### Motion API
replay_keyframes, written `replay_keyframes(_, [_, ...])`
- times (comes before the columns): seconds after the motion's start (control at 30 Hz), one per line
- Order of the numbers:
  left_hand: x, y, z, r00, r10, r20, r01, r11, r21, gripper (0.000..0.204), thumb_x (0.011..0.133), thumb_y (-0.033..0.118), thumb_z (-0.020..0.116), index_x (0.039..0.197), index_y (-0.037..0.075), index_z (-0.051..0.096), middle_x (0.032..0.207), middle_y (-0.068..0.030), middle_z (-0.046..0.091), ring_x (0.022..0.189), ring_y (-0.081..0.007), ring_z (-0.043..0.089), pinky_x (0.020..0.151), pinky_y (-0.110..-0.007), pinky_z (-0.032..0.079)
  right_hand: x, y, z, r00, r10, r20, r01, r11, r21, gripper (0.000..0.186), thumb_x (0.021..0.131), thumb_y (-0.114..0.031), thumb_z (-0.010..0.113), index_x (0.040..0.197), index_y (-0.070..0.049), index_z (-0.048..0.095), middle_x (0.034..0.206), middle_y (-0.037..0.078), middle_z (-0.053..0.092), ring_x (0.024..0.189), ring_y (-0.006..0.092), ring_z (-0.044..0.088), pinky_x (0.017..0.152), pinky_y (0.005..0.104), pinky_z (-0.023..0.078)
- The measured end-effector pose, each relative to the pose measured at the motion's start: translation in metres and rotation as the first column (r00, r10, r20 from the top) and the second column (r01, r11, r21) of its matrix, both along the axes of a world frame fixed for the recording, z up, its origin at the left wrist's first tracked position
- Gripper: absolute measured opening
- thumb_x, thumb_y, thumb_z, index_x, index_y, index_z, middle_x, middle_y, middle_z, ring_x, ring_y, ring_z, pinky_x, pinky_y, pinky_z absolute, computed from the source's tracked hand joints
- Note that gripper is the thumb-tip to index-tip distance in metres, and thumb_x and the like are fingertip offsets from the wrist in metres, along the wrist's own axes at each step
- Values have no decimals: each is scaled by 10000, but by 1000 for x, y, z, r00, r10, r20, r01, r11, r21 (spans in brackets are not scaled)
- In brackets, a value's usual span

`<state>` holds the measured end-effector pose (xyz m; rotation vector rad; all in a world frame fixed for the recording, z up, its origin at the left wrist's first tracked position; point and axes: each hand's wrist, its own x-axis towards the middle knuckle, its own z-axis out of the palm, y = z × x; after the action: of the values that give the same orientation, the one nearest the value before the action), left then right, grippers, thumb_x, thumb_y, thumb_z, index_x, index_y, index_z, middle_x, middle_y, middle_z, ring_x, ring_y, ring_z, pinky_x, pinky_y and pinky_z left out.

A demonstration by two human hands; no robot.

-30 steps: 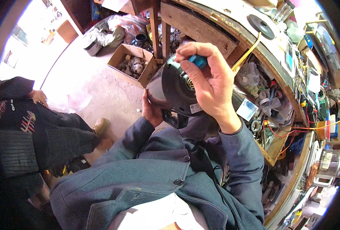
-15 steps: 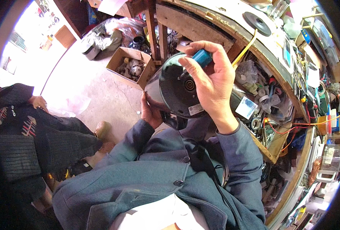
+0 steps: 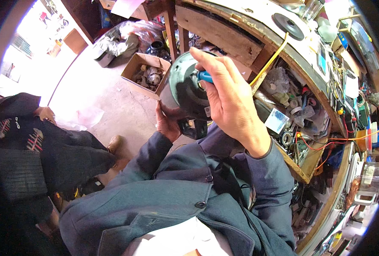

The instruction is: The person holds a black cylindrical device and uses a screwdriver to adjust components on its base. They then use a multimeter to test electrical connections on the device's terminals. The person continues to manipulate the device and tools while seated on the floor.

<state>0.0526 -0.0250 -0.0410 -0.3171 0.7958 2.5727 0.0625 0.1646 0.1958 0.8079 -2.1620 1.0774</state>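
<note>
A person's left hand [image 3: 167,126] supports a dark kettle [image 3: 172,94] while the right hand [image 3: 233,96] holds a blue-handled screwdriver [image 3: 205,77] at its underside [image 3: 190,90] near a cluttered worktop [image 3: 262,12].

Smooth, glossy dark vessel [image 3: 182,87] — matt cloth coat [image 3: 164,197] — rough wooden bench [image 3: 219,32], cardboard box [image 3: 139,87].
</note>
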Motion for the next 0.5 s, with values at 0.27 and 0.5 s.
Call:
replay_keyframes(0.27, [6, 8, 0, 998, 31, 53, -29, 998, -52, 1138, 781, 984, 529, 1462, 77, 624, 1475, -132, 653, 1402, -365, 554, 1215, -587, 348, -1, 9, 4, 999, -32, -26, 31, 997, -69, 504, 970, 51, 679, 1457, -43, 591, 1103, 122, 701, 993, 235, 702, 887, 332, 558])
replay_keyframes(0.5, [9, 5, 22, 993, -118, 29, 119, 992, -38, 1177, 775, 984, 536, 1553, 101, 533, 1556, -114, 591, 1451, -356, 512, 1228, -611, 311, 3, 10, 5, 999, -13, 51, 16, 998, -67, 466, 980, 31, 692, 1434, -21, 599, 1094, 90, 713, 947, 183, 680, 888, 303, 544])
